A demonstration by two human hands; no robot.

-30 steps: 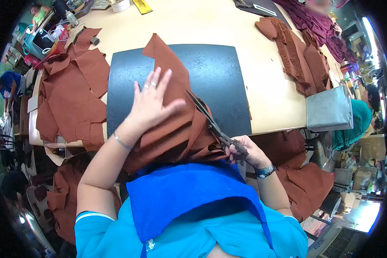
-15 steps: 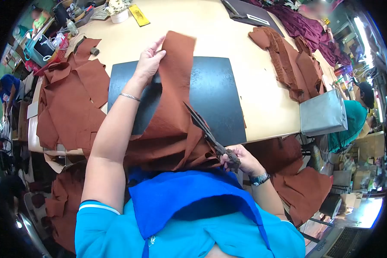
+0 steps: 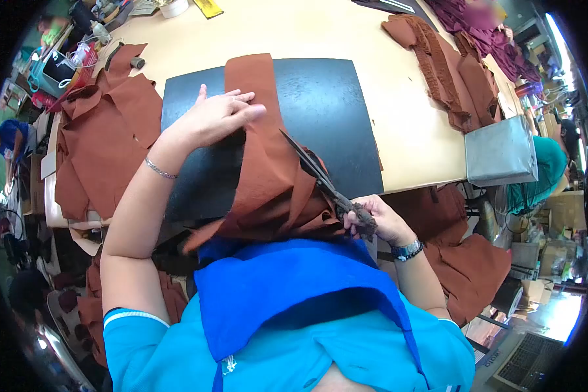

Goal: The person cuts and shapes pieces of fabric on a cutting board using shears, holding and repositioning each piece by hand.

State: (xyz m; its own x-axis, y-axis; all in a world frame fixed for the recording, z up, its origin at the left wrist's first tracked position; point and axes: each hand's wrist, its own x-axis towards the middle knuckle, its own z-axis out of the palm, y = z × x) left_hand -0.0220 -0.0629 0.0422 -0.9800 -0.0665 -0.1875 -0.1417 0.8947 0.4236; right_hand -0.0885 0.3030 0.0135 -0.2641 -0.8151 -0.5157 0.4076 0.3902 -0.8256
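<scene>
A rust-brown piece of cloth (image 3: 261,153) stretches from my lap up over the black board (image 3: 330,98), its far end lying flat there. My left hand (image 3: 222,117) rests on the left edge of this cloth with its fingers spread. Held in my right hand (image 3: 382,222) at the table's front edge are dark scissors (image 3: 317,173); wrapping covers their handles. Their blades point up and left along the right side of the cloth and look nearly closed. The near part of the cloth is bunched in folds against my blue apron (image 3: 294,274).
More brown cloth pieces (image 3: 108,150) lie on the left of the table, and a gathered brown pile (image 3: 447,78) on the right. A metal box (image 3: 500,153) sits at the right edge. Brown cloth (image 3: 467,274) hangs low at right. Other people work around the table.
My left hand has lowered the cloth's far end onto the board, and its fingers have opened from their pinch. The scissors remain in my right hand.
</scene>
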